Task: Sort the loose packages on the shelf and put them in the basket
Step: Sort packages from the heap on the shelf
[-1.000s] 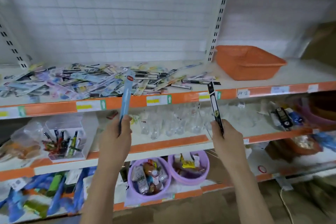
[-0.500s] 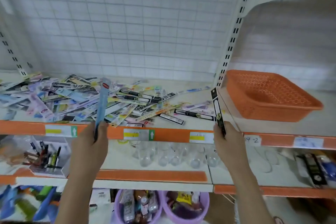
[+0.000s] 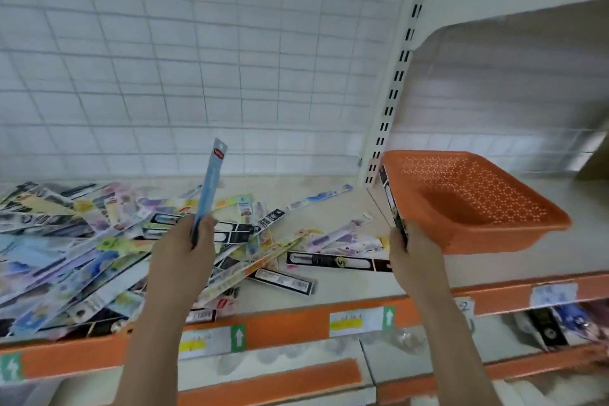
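Two packages held upright: our left hand (image 3: 181, 254) grips blue package (image 3: 211, 181); right hand (image 3: 415, 257) grips black package (image 3: 390, 201) beside orange basket (image 3: 514, 227).

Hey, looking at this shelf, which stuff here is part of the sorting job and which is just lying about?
Part of the job:
- pile of loose packages
- blue package in the left hand
- black package in the right hand
- orange basket

Just lying about:
- price labels
- packaged goods on the shelf below
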`<state>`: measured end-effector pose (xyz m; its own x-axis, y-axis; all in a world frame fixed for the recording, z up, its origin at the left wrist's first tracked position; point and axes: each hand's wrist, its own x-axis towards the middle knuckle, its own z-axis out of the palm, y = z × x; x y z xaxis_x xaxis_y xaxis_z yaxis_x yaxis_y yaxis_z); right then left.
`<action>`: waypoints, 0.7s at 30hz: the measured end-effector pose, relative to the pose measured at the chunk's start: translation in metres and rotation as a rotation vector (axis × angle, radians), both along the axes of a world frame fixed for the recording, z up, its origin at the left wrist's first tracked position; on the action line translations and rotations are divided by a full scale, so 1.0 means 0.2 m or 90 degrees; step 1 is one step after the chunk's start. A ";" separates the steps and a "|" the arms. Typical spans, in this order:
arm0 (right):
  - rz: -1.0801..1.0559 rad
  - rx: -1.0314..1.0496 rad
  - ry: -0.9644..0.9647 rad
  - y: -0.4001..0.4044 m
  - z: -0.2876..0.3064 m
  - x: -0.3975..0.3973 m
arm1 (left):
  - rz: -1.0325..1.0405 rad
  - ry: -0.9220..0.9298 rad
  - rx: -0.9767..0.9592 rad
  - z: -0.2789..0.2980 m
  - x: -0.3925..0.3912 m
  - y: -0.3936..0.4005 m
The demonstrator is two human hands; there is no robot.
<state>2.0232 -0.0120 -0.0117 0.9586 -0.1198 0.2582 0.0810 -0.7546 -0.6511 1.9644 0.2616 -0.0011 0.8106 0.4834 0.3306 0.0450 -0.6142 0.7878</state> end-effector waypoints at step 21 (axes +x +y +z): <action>-0.005 -0.233 -0.031 -0.01 -0.24 0.39 | 0.031 0.122 0.074 -0.07 0.23 -0.06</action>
<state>2.1003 -0.0145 -0.0603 0.9435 -0.0188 0.3308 0.0981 -0.9377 -0.3332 2.0097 0.2493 -0.0160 0.8404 0.4916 0.2282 0.2195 -0.6938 0.6859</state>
